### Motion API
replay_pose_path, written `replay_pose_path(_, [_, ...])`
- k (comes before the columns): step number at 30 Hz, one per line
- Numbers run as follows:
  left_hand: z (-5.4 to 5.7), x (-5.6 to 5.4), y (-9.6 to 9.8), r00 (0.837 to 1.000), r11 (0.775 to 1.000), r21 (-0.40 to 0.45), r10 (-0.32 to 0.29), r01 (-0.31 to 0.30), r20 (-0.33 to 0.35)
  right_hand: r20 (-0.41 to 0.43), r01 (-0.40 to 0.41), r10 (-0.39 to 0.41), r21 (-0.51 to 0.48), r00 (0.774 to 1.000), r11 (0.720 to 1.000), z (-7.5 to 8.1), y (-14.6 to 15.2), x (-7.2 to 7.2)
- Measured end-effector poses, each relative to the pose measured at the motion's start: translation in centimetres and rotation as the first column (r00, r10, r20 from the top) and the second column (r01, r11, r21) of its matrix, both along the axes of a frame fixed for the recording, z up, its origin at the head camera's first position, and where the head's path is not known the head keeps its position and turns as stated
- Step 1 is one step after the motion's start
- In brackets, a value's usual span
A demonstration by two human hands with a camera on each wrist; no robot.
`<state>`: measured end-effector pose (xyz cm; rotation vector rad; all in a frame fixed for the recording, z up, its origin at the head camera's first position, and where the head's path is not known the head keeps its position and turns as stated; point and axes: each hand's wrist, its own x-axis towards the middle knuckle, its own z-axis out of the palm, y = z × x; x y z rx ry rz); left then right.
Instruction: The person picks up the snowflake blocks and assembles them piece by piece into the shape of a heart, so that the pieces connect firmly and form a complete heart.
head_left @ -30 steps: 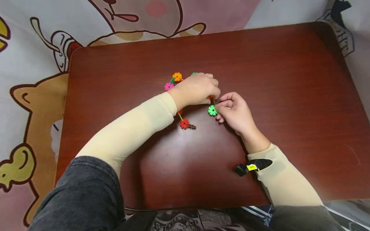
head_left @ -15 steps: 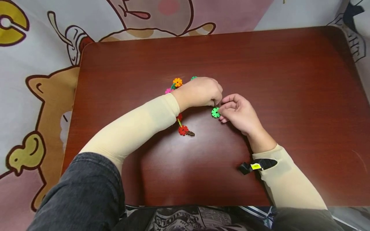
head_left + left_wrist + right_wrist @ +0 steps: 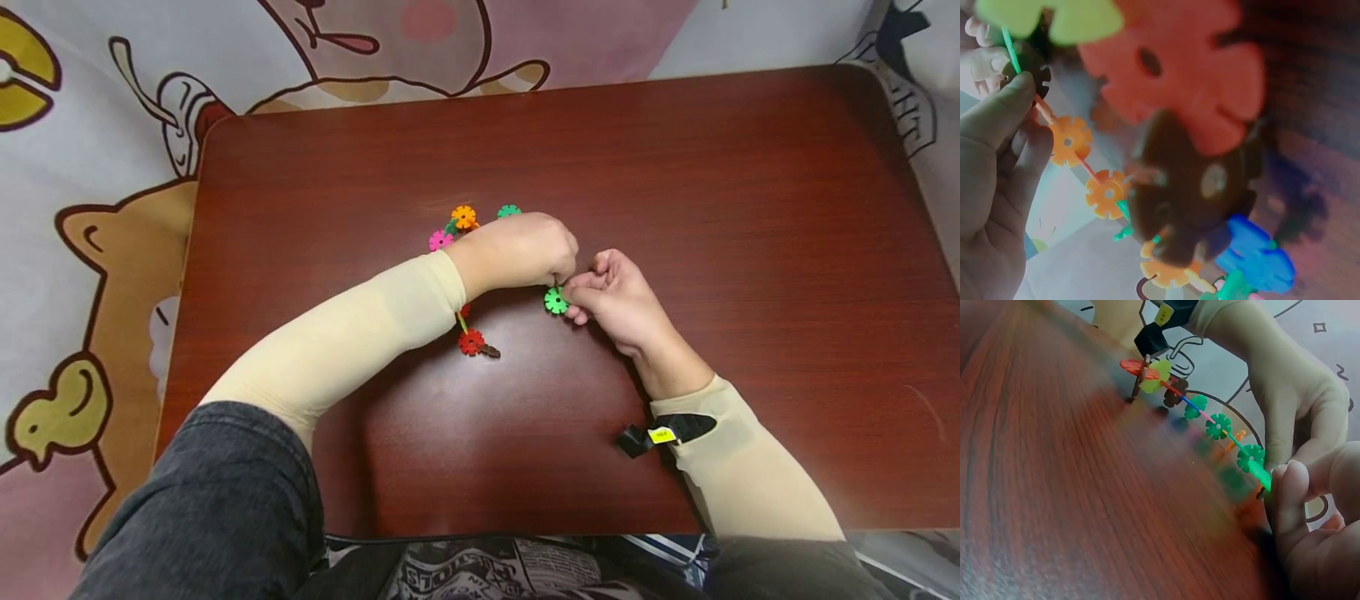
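A chain of notched plastic discs in several colours lies under and around my left hand (image 3: 521, 248). In the left wrist view that hand pinches a dark brown disc (image 3: 1040, 76) between thumb and fingers, with an orange disc (image 3: 1071, 141) linked after it. My right hand (image 3: 621, 302) holds a bright green disc (image 3: 556, 301) by its edge between thumb and finger. In the left wrist view the green disc appears edge-on, touching the brown disc; how deep their slots meet cannot be told. Part of the chain is hidden beneath the left forearm.
A red disc (image 3: 471, 342) with a brown disc (image 3: 491, 352) forms the chain's near end. Pink (image 3: 440, 241), orange (image 3: 463, 217) and green discs (image 3: 509, 211) show beyond the left wrist. The brown wooden table (image 3: 750, 250) meets a cartoon-printed cloth (image 3: 420, 42) behind.
The orange disc seen by the left fingers one second ago is now covered by that hand. Both hands stay together at the green disc, with only slight shifts of the fingers.
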<state>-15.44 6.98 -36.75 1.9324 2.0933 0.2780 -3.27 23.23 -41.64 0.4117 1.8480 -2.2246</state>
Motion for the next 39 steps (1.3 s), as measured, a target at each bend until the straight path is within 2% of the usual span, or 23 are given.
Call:
replay_pose_path(4, [0.3,0.2,0.0,1.0,1.0,0.002,0.012,-0.012,0.008,0.008,-0.014,0.013,0.02,1.0,1.0,0.1,0.2,0.1])
replay_pose_path(8, [0.6,-0.6,-0.8,0.995,0.998,0.037,0.039,-0.043,0.089,0.016,-0.048,0.047,0.09,0.999,0.995,0.1,0.4,0.0])
replay_pose_path(10, [0.8,-1.5,-1.5,0.989,0.993,0.059,0.099,-0.106,0.112,0.018,-0.064,0.063,0.124,0.998,0.99,0.1,0.4,-0.1])
replay_pose_path(13, [1.2,-2.7,-2.7,0.962,0.967,0.038,0.248,-0.254,0.114,0.012,-0.076,0.075,0.162,0.997,0.984,0.2,0.4,-0.2])
replay_pose_path(15, [1.3,-3.3,-3.2,0.938,0.944,-0.016,0.329,-0.329,0.109,0.011,-0.08,0.079,0.185,0.997,0.98,0.2,0.5,-0.2])
replay_pose_path(17, [1.2,-3.7,-3.3,0.919,0.924,-0.1,0.378,-0.369,0.109,0.012,-0.078,0.077,0.198,0.997,0.977,0.2,0.6,-0.1])
replay_pose_path(20, [0.6,-4.1,-3.1,0.916,0.915,-0.192,0.382,-0.356,0.122,0.014,-0.07,0.069,0.2,0.998,0.977,0.2,0.6,0.0])
replay_pose_path(22, [0.3,-4.2,-2.9,0.916,0.914,-0.211,0.377,-0.346,0.135,0.013,-0.067,0.066,0.195,0.998,0.978,0.1,0.6,0.0])
replay_pose_path(27, [-0.3,-4.1,-2.7,0.911,0.925,-0.143,0.375,-0.353,0.171,0.013,-0.066,0.065,0.195,0.998,0.979,0.1,0.5,0.0])
replay_pose_path(31, [-0.6,-4.0,-2.8,0.899,0.92,-0.102,0.392,-0.379,0.194,0.015,-0.066,0.064,0.195,0.998,0.979,0.2,0.4,0.1])
replay_pose_path(36, [0.0,-4.0,-3.7,0.862,0.893,-0.135,0.45,-0.43,0.232,0.023,-0.105,0.103,0.226,0.994,0.968,0.2,0.2,0.0])
replay_pose_path(39, [0.7,-3.8,-5.1,0.812,0.853,-0.109,0.519,-0.51,0.267,0.024,-0.122,0.12,0.254,0.992,0.96,0.2,0.2,0.2])
